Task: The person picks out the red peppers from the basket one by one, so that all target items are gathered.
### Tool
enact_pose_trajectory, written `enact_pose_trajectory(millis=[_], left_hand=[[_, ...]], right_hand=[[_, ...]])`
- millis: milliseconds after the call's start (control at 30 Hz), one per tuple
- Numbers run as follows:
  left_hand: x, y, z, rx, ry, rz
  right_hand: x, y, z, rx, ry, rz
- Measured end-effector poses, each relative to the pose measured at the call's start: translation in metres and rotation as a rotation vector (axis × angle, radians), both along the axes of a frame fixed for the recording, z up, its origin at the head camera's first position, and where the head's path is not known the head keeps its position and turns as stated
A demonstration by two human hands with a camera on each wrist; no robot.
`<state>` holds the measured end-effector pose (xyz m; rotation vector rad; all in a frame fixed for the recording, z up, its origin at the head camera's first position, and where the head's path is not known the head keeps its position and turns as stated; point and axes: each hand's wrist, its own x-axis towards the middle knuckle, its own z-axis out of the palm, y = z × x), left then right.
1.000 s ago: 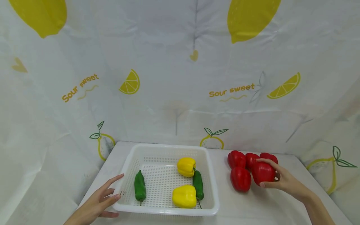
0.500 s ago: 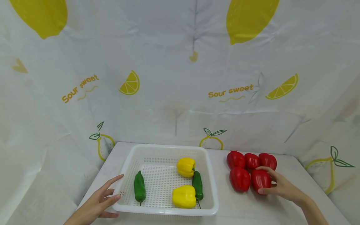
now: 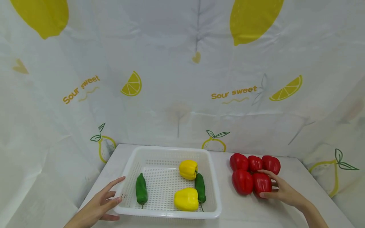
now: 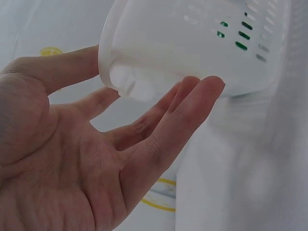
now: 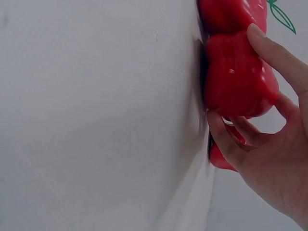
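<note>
My right hand (image 3: pixel 283 190) holds a red bell pepper (image 3: pixel 261 183) on the table at the right, thumb on the near side and fingers on the far side. In the right wrist view this pepper (image 5: pixel 238 77) rests against another red one. Several more red bell peppers (image 3: pixel 242 181) sit close around it. At the left, my left hand (image 3: pixel 98 204) is at the rim of a white plastic basket (image 3: pixel 168 214), its fingers loosely spread. The left wrist view has the thumb against the basket's rim (image 4: pixel 108 48) and the other fingers extended beside its wall.
Inside the basket lie a green pepper (image 3: pixel 141 189) at the left, a second green pepper (image 3: pixel 200 188) at the right, and two yellow bell peppers, one far (image 3: pixel 188 169) and one near (image 3: pixel 186 199). A lemon-printed curtain (image 3: pixel 171 95) hangs behind the table.
My right hand has lowered the red bell pepper onto the table and shifted it slightly left, up against the neighbouring one. The left hand and the basket have hardly moved.
</note>
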<state>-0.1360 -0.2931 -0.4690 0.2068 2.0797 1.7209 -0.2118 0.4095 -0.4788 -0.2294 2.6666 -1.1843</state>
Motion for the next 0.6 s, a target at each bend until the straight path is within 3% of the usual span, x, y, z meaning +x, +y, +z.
enact_pose_trajectory(millis=[600], left_hand=[[-0.0028, -0.0002, -0.0002, -0.009, 0.008, -0.010]], right_hand=[[0.0029, -0.0022, 0.0004, -0.002, 0.007, -0.033]])
